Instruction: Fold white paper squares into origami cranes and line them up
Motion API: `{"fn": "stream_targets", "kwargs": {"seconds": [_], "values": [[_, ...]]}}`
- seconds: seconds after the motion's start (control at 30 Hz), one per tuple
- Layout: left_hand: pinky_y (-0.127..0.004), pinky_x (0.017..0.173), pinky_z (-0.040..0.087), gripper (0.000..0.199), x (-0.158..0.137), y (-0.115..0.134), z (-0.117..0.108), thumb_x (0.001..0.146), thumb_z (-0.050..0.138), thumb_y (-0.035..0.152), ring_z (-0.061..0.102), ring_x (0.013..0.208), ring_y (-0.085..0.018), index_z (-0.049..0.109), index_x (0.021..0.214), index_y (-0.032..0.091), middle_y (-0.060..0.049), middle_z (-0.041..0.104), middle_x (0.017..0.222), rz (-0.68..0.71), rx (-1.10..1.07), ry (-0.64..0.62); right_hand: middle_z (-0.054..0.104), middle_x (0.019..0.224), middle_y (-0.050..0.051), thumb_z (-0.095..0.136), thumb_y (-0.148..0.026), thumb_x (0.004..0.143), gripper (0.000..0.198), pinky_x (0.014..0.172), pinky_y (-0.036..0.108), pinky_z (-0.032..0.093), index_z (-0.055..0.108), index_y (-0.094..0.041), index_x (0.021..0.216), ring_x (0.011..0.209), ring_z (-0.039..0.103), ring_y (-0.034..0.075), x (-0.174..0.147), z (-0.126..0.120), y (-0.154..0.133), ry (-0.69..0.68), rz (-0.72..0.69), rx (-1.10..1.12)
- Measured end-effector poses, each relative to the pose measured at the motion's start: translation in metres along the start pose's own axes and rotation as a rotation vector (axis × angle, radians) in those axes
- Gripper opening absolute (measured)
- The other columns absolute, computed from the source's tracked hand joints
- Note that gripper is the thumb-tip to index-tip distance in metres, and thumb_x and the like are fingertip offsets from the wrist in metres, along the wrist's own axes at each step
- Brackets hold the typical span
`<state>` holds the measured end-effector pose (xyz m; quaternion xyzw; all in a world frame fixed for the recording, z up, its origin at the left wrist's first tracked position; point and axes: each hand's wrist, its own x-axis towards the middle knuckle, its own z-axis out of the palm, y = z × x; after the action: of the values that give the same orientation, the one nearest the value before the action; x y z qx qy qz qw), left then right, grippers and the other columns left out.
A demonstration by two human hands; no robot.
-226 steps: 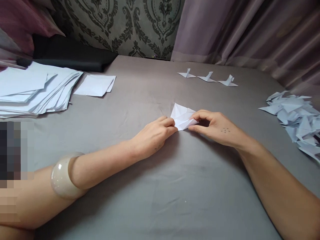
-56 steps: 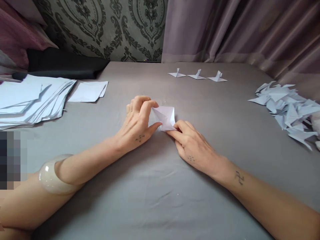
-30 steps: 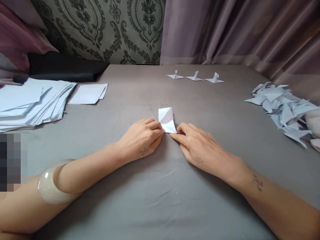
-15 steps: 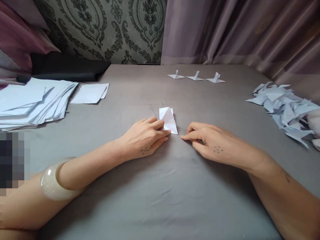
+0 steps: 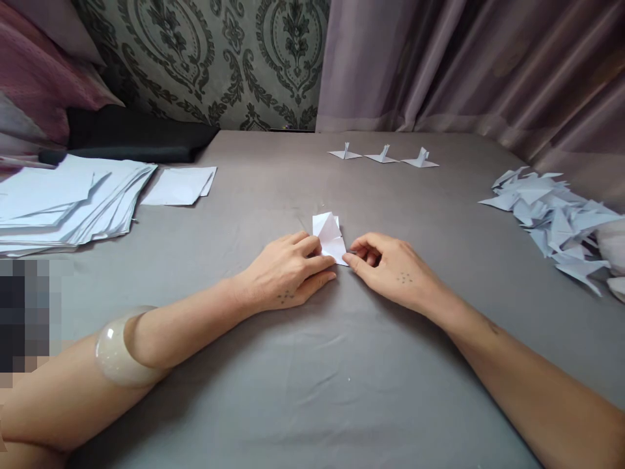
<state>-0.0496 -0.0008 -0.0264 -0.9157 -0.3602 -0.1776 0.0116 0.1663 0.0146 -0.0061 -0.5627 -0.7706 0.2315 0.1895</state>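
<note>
A small piece of folded white paper [image 5: 333, 236] lies on the cloth-covered table between my hands, a creased triangular flap showing on its upper face. My left hand [image 5: 293, 268] holds it down from the left, fingers bent and pressed together over its lower left side. From the right, my right hand [image 5: 390, 268] has thumb and forefinger closed at the paper's lower right corner, its other fingers curled. The fingertips partly cover the paper's lower edge.
Several folded paper cranes [image 5: 551, 208] lie heaped at the right. Three winged paper figures [image 5: 385, 157] stand in a row at the back. At the left are a thick stack of white paper [image 5: 63, 202], smaller sheets [image 5: 178, 185] and a black cloth-like item [image 5: 137, 133].
My right hand has moved left to the paper, its thumb and forefinger coming together at the corner. My left hand stays on the paper. The view has shifted slightly.
</note>
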Motion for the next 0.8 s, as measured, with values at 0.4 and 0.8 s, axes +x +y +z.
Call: {"fn": "stream_targets", "kwargs": {"seconds": [0.4, 0.8], "values": [[-0.040, 0.085, 0.045, 0.028, 0.000, 0.000, -0.004, 0.085, 0.061, 0.034, 0.052, 0.102, -0.025, 0.050, 0.106, 0.019, -0.013, 0.057, 0.108, -0.306, 0.083, 0.512, 0.062, 0.088, 0.003, 0.048, -0.017, 0.090, 0.016, 0.067, 0.027, 0.039, 0.062, -0.020, 0.084, 0.073, 0.053, 0.013, -0.002, 0.018, -0.002, 0.249, -0.376, -0.132], [-0.042, 0.091, 0.028, 0.019, -0.002, -0.003, -0.006, 0.091, 0.046, 0.013, 0.059, 0.091, -0.018, 0.063, 0.086, 0.020, -0.002, 0.071, 0.093, -0.025, 0.071, 0.101, 0.061, 0.091, 0.004, 0.045, -0.020, 0.095, 0.021, 0.064, 0.028, 0.035, 0.064, -0.019, 0.086, 0.078, 0.052, 0.015, -0.012, 0.009, 0.002, 0.079, -0.420, -0.411]]}}
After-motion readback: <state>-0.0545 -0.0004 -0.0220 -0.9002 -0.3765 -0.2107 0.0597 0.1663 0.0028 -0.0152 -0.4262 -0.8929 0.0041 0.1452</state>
